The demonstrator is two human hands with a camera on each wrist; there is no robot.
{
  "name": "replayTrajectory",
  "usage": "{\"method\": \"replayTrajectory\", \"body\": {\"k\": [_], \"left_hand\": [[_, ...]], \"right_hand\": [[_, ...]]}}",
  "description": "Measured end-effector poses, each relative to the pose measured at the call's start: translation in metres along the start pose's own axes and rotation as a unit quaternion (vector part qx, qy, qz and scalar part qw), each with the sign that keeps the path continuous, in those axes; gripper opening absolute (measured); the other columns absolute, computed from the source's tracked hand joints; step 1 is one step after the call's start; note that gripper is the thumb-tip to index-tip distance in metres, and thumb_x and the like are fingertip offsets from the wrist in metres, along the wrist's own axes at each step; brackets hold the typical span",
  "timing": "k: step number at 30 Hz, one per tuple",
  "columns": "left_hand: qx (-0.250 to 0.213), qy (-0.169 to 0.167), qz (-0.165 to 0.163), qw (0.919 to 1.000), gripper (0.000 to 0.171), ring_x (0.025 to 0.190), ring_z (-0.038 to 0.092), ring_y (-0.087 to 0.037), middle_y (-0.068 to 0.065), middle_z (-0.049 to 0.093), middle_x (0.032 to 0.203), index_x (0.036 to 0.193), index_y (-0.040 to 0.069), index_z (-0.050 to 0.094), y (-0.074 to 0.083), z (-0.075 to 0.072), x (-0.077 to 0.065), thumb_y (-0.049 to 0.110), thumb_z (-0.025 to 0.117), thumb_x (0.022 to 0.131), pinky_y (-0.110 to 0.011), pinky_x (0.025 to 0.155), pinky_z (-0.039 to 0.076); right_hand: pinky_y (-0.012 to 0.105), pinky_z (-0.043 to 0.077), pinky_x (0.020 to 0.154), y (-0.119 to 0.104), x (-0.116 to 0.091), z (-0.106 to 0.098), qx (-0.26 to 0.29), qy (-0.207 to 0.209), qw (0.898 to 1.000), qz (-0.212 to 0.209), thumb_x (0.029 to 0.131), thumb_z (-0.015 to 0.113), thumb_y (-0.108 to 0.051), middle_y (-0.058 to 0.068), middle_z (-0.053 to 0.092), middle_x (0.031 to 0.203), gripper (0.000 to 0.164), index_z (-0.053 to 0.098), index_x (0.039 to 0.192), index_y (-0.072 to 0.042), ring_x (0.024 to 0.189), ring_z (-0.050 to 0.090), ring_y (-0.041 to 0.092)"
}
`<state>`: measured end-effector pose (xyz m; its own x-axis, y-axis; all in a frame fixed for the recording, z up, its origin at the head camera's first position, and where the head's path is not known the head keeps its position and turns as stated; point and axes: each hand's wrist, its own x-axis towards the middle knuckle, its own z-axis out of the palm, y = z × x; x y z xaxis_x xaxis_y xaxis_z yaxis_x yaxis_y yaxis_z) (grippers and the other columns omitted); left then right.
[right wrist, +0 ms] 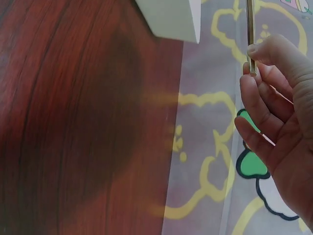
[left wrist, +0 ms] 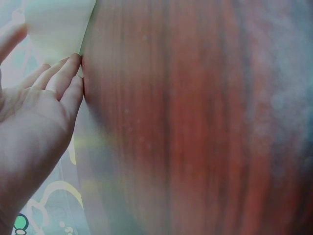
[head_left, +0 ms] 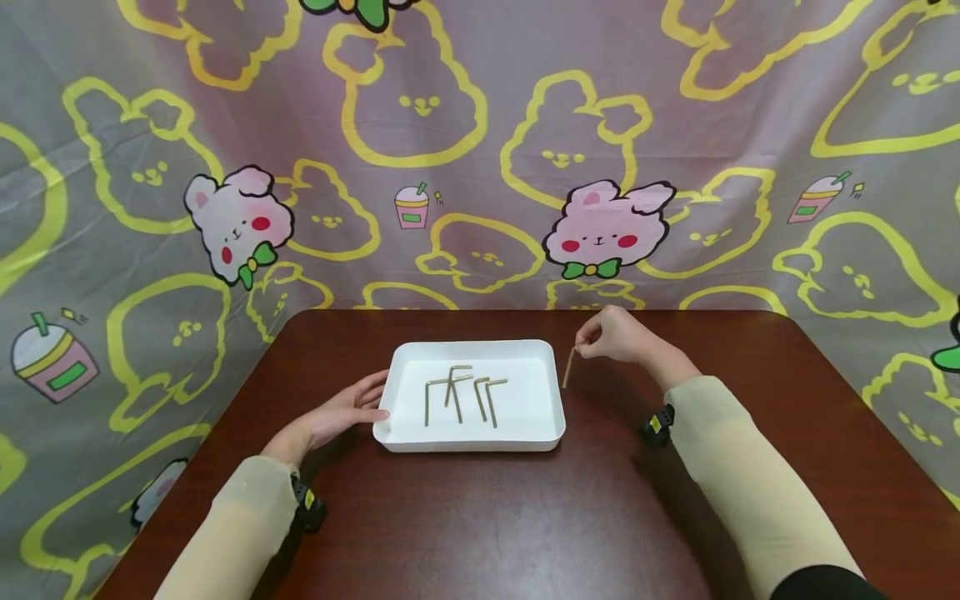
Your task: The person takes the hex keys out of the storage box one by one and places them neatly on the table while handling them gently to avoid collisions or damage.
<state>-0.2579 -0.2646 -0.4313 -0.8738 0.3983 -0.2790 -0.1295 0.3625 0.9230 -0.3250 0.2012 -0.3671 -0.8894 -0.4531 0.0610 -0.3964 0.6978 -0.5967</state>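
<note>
A white rectangular tray [head_left: 525, 400] sits on the table with several bronze-coloured L-shaped hex keys [head_left: 427, 406] lying loosely in it, some crossing. At the tray's left side, my left hand [head_left: 341, 414] holds the wall, thumb over the rim and fingers along the outside. In the left wrist view the fingers [left wrist: 63, 81] of that hand look nearly straight. Just off the tray's right side, my right hand [head_left: 618, 335] pinches one hex key [head_left: 569, 368] near its upper end; it hangs down at a slant. The right wrist view shows the hex key [right wrist: 251, 29] between thumb and fingertips.
The dark reddish-brown table [head_left: 480, 517] extends around the tray, with rounded far corners. Behind it and at the sides hangs a grey-pink curtain [head_left: 480, 192] printed with cartoon rabbits and yellow outlines.
</note>
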Motion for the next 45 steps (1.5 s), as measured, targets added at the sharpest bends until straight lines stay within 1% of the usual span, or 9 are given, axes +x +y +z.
{"method": "replayTrajectory", "body": {"k": [7,14,25,31,37,45], "left_hand": [[0.002,0.001,0.001,1.0000,0.084,0.145,0.015,-0.035,-0.022,0.015,0.158,0.155,0.004,0.009,0.001,0.000,-0.001,0.014,0.065,0.093,-0.052,0.113,0.018],[0.000,0.006,-0.005,1.0000,0.084,0.145,0.015,-0.035,-0.021,0.015,0.158,0.156,0.005,0.010,-0.002,-0.001,0.000,0.014,0.065,0.093,-0.053,0.113,0.017],[-0.005,0.004,-0.002,1.0000,0.084,0.145,0.017,-0.035,-0.021,0.018,0.158,0.155,0.006,0.011,-0.006,-0.002,0.001,0.014,0.066,0.092,-0.054,0.113,0.017],[-0.003,0.006,-0.002,1.0000,0.084,0.145,0.017,-0.035,-0.021,0.018,0.158,0.156,0.006,0.012,-0.005,-0.001,0.001,0.014,0.066,0.092,-0.054,0.113,0.017],[-0.004,0.007,0.000,1.0000,0.084,0.145,0.017,-0.035,-0.021,0.018,0.158,0.155,0.005,0.012,-0.004,0.000,0.001,0.013,0.066,0.092,-0.054,0.113,0.017],[-0.004,0.008,-0.004,1.0000,0.084,0.145,0.017,-0.034,-0.021,0.018,0.158,0.156,0.006,0.011,-0.005,-0.001,0.001,0.014,0.066,0.093,-0.054,0.113,0.017]], "right_hand": [[0.031,0.045,0.058,0.013,-0.008,-0.002,0.002,-0.003,1.000,0.008,0.081,0.076,-0.007,0.000,0.066,0.070,0.004,0.074,0.077,-0.006,0.064,0.054,0.019],[0.029,0.042,0.056,0.023,-0.011,0.000,-0.001,-0.003,1.000,0.007,0.080,0.076,-0.006,-0.001,0.064,0.068,0.007,0.073,0.074,-0.007,0.063,0.052,0.016],[0.028,0.042,0.057,0.037,-0.012,0.010,0.004,-0.018,1.000,0.016,0.079,0.075,-0.002,-0.001,0.062,0.066,0.007,0.073,0.073,-0.005,0.061,0.051,0.015],[0.030,0.042,0.057,0.044,-0.013,0.015,0.003,-0.019,1.000,0.005,0.078,0.075,-0.002,-0.001,0.061,0.065,0.010,0.071,0.070,-0.006,0.059,0.051,0.014],[0.028,0.041,0.055,0.052,-0.011,0.021,0.004,-0.020,1.000,-0.001,0.077,0.075,-0.002,-0.003,0.059,0.063,0.012,0.070,0.069,-0.008,0.058,0.050,0.013],[0.028,0.039,0.055,0.055,-0.013,0.029,0.019,-0.044,0.999,-0.008,0.078,0.073,0.000,-0.004,0.054,0.060,0.015,0.067,0.066,-0.008,0.055,0.046,0.012]]}}
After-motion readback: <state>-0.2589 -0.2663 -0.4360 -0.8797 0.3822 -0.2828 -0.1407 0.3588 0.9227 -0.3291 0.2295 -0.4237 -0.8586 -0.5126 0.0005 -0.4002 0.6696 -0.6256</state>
